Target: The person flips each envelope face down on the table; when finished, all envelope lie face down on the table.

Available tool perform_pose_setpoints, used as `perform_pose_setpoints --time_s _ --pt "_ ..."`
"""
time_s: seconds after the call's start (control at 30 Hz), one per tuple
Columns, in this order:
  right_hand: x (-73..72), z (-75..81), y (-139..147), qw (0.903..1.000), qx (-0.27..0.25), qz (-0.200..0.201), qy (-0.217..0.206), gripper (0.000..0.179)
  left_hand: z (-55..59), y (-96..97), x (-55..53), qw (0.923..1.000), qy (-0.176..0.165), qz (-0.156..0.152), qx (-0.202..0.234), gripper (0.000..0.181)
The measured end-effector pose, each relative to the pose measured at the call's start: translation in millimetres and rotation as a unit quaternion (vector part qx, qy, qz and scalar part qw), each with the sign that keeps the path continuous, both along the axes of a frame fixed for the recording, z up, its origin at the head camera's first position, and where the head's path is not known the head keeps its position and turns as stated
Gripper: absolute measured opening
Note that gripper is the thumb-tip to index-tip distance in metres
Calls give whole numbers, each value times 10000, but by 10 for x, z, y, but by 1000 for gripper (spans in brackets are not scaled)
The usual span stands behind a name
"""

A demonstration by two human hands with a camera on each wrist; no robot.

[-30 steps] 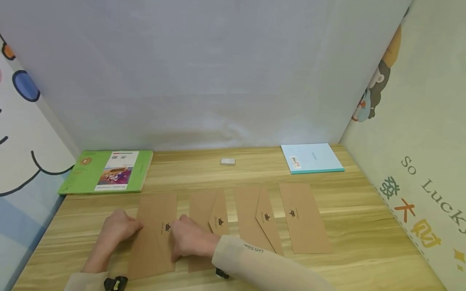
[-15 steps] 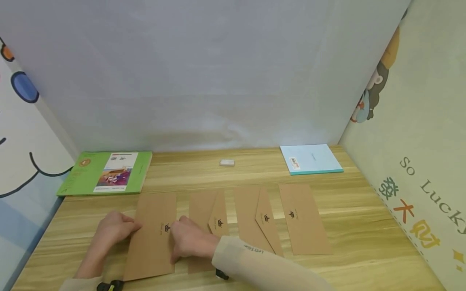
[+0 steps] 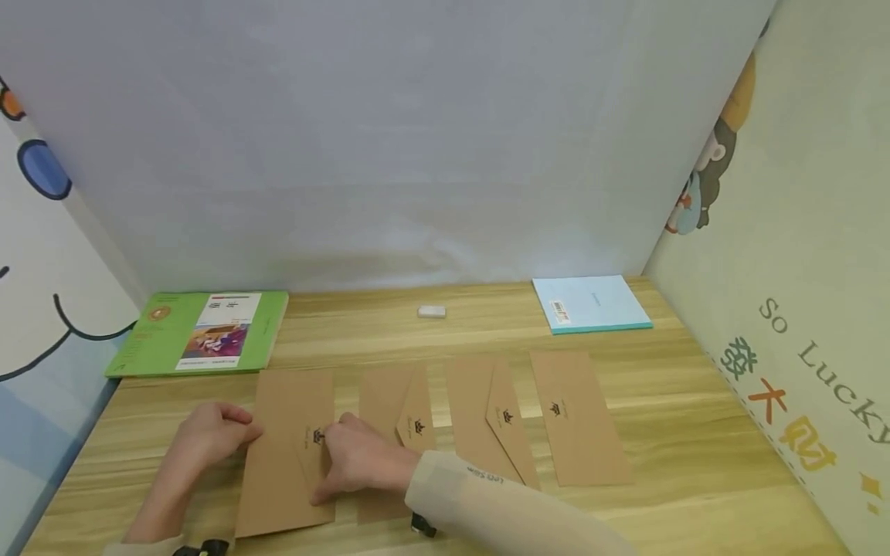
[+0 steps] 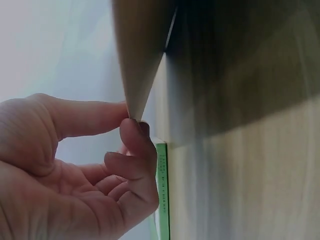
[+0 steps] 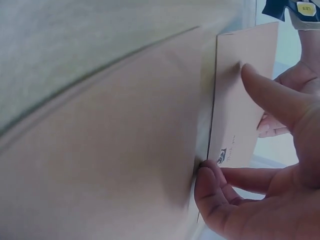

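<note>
A brown paper envelope (image 3: 274, 463) with a black crown print lies at the left end of a row of envelopes. My left hand (image 3: 208, 438) pinches its left edge between thumb and fingertip; in the left wrist view that edge (image 4: 137, 75) stands raised off the table. My right hand (image 3: 361, 455) is at the envelope's right edge. In the right wrist view its curled fingers (image 5: 210, 190) hold that edge beside the crown, and the thumb (image 5: 270, 95) reaches over the envelope's face. The right hand and forearm partly cover the second envelope (image 3: 382, 401).
Two more brown envelopes, one with its pointed flap showing (image 3: 480, 409) and one plain-fronted (image 3: 584, 432), lie to the right. Behind them are a green book (image 3: 167, 340), a small whitish block (image 3: 432, 312) and a light blue notebook (image 3: 591, 301). Walls enclose the back and sides.
The left hand and the envelope's left edge have shifted slightly left. My right thumb has moved from the envelope's right edge onto its face; the right hand otherwise stays in place.
</note>
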State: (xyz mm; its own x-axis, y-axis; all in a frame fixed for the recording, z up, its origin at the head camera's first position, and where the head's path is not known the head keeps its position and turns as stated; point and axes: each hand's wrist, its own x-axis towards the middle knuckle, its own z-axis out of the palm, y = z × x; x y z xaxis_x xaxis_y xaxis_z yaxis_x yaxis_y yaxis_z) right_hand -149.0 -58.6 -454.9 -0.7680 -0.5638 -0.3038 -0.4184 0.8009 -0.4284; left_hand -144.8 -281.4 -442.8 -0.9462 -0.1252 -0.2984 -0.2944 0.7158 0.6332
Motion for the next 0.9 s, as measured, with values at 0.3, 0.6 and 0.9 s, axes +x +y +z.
perform_pose_setpoints --time_s 0.3,0.6,0.9 --pt "-8 3 46 9989 -360 207 198 76 100 57 38 9957 -54 206 904 41" --pt "-11 49 31 9972 -564 420 244 69 196 131 38 9923 49 204 1223 43" --pt "3 116 14 9941 -879 584 249 66 246 205 12 9902 80 155 1384 43"
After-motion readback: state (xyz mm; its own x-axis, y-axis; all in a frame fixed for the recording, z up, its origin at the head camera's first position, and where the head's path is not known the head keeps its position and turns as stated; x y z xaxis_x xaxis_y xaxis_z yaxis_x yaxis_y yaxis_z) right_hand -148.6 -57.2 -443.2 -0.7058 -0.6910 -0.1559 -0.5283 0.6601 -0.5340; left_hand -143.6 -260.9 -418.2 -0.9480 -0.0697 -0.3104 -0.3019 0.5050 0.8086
